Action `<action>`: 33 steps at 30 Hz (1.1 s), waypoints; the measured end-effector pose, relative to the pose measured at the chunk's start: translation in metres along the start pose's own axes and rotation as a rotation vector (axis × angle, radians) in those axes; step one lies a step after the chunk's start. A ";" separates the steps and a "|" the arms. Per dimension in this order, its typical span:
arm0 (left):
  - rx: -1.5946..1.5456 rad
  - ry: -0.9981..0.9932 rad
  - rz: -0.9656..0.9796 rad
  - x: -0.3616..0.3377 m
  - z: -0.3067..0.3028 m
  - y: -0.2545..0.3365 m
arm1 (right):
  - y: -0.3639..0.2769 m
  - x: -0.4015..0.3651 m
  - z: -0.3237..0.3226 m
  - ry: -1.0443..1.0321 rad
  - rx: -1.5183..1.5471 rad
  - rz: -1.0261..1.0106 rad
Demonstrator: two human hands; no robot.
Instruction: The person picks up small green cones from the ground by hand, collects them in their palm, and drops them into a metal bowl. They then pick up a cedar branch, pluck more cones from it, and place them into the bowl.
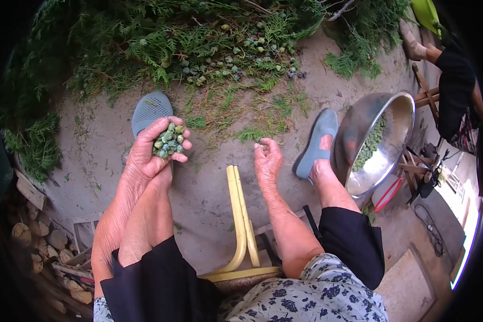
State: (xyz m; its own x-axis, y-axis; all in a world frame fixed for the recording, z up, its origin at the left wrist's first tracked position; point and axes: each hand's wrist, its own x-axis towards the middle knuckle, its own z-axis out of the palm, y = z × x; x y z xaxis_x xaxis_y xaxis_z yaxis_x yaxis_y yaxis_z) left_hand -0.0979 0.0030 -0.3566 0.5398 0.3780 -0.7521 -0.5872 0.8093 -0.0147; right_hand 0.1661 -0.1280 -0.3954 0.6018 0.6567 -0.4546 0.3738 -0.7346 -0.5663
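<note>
clearly, the left hand point(144, 147) is cupped, fingers half curled around a heap of green cones point(168, 142) at left; a tilt or loosened finger could spill some. the right hand point(268, 160), near the middle, has bent fingers, and i cannot tell whether they grip anything. two hands, two shoes point(153, 109), one steel bowl point(350, 142) at right; cones too piled to count.

From head height, we looked forward and steeply down on our left hand point(146, 152) and right hand point(269, 162), close below.
</note>
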 end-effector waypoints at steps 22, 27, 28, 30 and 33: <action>-0.036 0.066 0.024 0.001 0.006 -0.005 | -0.187 -0.073 0.038 -0.285 0.113 -0.747; -0.035 -0.066 -0.021 0.001 -0.002 0.000 | -0.140 -0.015 0.005 -0.025 0.098 -0.433; -0.033 -0.033 -0.014 0.001 -0.001 0.000 | -0.115 0.010 -0.005 0.120 0.054 -0.382; -0.030 -0.009 -0.007 -0.001 0.001 0.000 | -0.065 0.057 -0.031 0.268 -0.190 -0.360; -0.009 0.019 0.005 0.000 0.000 -0.001 | -0.037 0.109 -0.041 0.446 -0.328 -0.282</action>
State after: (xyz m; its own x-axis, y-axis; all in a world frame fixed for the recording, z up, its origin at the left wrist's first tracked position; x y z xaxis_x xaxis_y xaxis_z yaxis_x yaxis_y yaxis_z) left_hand -0.0977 0.0019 -0.3564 0.5254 0.3729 -0.7648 -0.5954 0.8033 -0.0174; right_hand 0.2473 -0.0363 -0.3960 0.6591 0.7502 0.0528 0.7159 -0.6043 -0.3496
